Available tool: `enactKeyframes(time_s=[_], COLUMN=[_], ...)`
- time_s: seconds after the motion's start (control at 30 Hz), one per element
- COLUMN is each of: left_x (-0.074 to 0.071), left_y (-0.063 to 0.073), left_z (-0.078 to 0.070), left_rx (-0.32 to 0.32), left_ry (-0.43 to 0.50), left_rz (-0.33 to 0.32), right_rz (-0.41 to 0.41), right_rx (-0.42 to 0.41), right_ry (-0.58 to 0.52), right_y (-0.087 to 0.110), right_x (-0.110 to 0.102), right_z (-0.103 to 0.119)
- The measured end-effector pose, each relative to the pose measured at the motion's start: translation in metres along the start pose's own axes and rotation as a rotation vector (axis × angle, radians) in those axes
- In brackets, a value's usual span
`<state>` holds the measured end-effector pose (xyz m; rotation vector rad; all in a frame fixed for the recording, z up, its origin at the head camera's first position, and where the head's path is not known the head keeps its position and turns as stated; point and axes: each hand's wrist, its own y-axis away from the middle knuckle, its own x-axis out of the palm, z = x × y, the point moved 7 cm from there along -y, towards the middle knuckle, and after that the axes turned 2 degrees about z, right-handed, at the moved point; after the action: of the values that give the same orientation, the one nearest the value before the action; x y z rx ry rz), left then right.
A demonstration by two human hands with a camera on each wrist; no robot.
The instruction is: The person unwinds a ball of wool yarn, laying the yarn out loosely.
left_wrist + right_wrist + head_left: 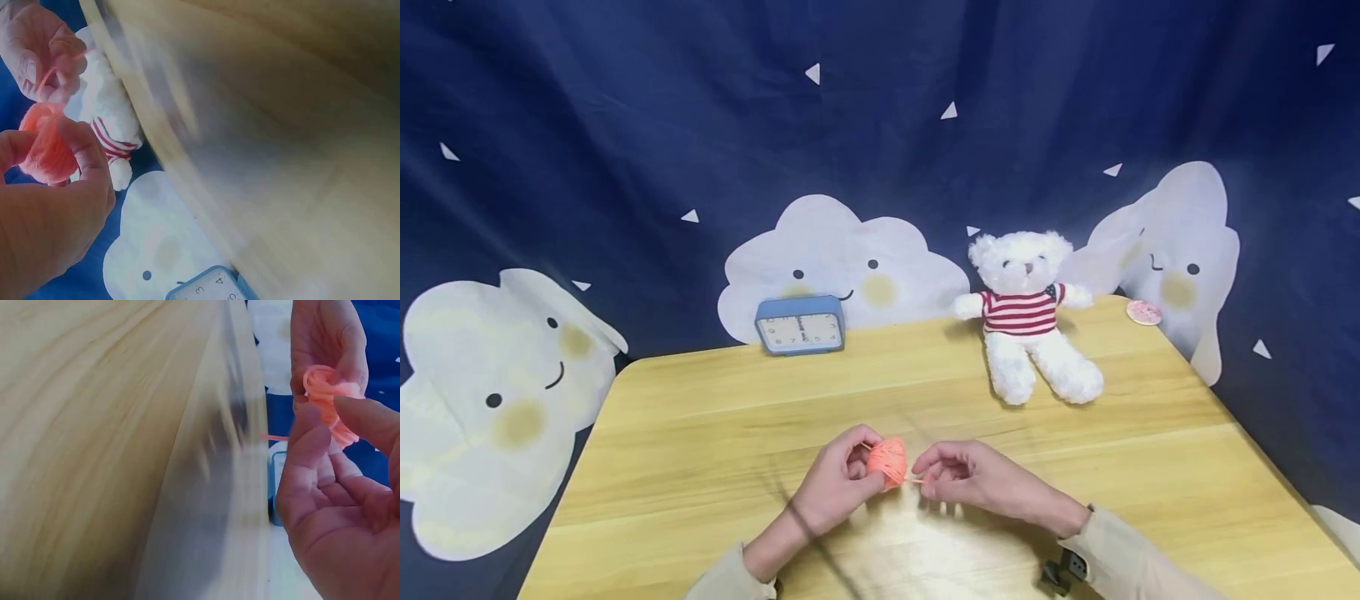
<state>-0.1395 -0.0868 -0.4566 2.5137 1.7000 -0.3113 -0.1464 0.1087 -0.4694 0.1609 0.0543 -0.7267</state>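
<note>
A small ball of coral-orange yarn (887, 463) is held over the near middle of the table by my left hand (833, 485), thumb and fingers gripping its sides. Just to the right, my right hand (981, 482) pinches a thin yarn strand (913, 480) that runs from the ball. In the left wrist view the strand crosses the curled fingers of the right hand (40, 53). Seen from the right wrist, a short piece of yarn (275, 437) sticks out past the fingertips, and the ball (328, 403) is partly covered by both hands.
A white teddy bear (1019, 310) in a red-striped shirt sits at the table's back right. The blue alarm clock (801, 325) stands at the back left edge. A round pink disc (1144, 312) lies at the far right corner. Behind the wooden table (700, 433) hangs a dark blue curtain (880, 150).
</note>
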Motion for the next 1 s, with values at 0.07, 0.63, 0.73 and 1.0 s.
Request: enactKeyframes(time_s=[0.07, 0.63, 0.73, 1.0], left_x=[-0.003, -0.026, -0.029, -0.036], left_y=[0.002, 0.021, 0.022, 0.030], left_z=[-0.002, -0.003, -0.003, -0.001], left_rx=[0.018, 0.199, 0.208, 0.158], left_ry=[0.035, 0.586, 0.575, 0.513], left_rz=[-0.022, 0.008, 0.032, 0.067], right_rz=[-0.020, -0.200, -0.234, -0.326], right_rx=[-0.006, -0.092, -0.091, -0.097], right_ry=[0.019, 0.253, 0.270, 0.303], right_y=[0.001, 0.040, 0.045, 0.061], right_x=[-0.001, -0.032, -0.037, -0.060], right_z=[0.002, 0.013, 0.015, 0.015])
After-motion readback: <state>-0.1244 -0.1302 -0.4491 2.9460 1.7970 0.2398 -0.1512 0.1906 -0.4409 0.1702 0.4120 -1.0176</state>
